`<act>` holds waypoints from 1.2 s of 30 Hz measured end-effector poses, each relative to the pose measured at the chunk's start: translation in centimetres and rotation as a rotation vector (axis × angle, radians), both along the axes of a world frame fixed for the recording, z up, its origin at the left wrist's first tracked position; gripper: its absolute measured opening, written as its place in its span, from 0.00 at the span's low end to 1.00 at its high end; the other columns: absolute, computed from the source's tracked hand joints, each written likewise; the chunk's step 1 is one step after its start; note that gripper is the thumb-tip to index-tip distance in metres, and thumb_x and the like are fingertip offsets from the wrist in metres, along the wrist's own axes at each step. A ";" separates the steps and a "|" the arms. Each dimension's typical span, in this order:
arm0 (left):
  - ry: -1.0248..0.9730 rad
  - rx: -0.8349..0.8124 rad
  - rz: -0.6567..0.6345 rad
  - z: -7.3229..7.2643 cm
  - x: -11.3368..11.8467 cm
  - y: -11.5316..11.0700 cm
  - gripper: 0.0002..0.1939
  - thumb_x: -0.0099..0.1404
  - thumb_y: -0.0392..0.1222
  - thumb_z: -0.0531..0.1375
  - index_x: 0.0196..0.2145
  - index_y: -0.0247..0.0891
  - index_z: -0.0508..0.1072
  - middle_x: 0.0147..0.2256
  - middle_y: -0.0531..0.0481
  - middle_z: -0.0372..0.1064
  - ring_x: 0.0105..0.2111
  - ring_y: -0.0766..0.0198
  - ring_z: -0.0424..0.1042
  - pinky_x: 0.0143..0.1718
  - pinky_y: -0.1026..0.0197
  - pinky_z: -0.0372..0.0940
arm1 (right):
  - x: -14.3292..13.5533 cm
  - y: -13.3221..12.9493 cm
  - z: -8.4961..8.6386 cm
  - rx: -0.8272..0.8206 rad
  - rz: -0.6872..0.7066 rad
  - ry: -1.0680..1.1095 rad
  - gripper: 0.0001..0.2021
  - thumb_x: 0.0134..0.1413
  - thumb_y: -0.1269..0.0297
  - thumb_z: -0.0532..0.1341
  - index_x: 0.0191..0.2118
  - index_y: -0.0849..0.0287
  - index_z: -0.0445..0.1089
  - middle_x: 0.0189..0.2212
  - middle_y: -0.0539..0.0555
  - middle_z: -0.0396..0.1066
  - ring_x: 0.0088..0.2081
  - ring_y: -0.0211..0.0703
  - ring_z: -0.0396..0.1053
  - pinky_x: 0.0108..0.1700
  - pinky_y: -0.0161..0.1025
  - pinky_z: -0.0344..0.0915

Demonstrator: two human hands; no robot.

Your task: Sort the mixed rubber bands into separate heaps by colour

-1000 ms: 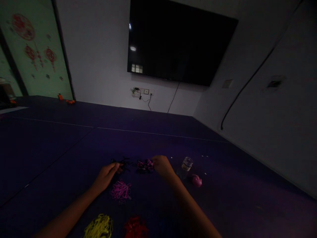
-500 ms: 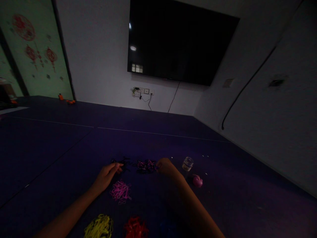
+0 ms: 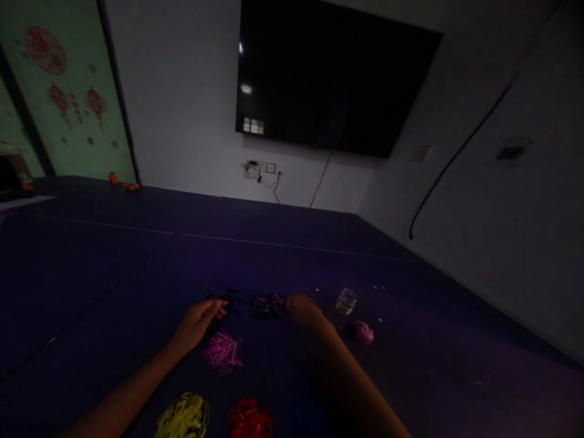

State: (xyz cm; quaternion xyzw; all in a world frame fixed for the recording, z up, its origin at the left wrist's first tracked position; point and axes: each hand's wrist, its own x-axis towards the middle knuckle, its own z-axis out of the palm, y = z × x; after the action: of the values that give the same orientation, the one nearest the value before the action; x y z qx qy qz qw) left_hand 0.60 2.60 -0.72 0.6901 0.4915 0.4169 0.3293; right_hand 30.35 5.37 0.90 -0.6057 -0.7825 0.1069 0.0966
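My left hand (image 3: 199, 323) rests on the dark tabletop at the near edge of a small pile of black rubber bands (image 3: 232, 299). Its fingers are loosely stretched out and slightly apart, with nothing visible between them. My right hand (image 3: 305, 310) is at the right end of a mixed pile of black and pink rubber bands (image 3: 269, 304). The fingers there are bent and closed. Their tips are partly hidden, and what they pinch is too small and dark to name. Nearer to me than the black pile lies a heap of pink rubber bands (image 3: 223, 351).
Heaps of yellow (image 3: 185, 417) and red rubber bands (image 3: 250, 418) lie at the near edge, with a faint blue heap (image 3: 310, 420) beside them. Right of my right hand stand a clear glass jar (image 3: 345, 302) and a small pink object (image 3: 364, 333). White bits are scattered beyond.
My right hand has turned a little and its fingers have dropped slightly at the mixed pile. The left hand stays in place.
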 end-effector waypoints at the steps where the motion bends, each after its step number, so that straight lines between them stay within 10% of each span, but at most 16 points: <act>1: -0.001 0.000 -0.003 0.0 0.0 0.0 0.25 0.65 0.56 0.46 0.40 0.37 0.75 0.31 0.47 0.75 0.33 0.59 0.73 0.39 0.57 0.66 | 0.0 -0.1 0.0 0.007 0.008 0.002 0.11 0.49 0.78 0.53 0.34 0.63 0.71 0.34 0.61 0.73 0.36 0.43 0.69 0.37 0.34 0.58; 36: -0.004 0.006 0.012 0.4 0.2 -0.2 0.24 0.64 0.56 0.47 0.38 0.38 0.76 0.30 0.47 0.75 0.32 0.59 0.73 0.39 0.58 0.66 | -1.6 -0.1 2.1 0.108 0.048 0.358 0.05 0.54 0.66 0.53 0.33 0.58 0.66 0.26 0.49 0.67 0.28 0.37 0.64 0.29 0.32 0.54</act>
State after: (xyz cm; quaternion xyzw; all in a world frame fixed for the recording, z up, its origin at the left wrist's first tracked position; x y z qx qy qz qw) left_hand 0.81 2.38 -0.33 0.6873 0.4938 0.4214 0.3258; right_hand 28.77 5.22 3.00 -0.5521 -0.7717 0.1730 0.2642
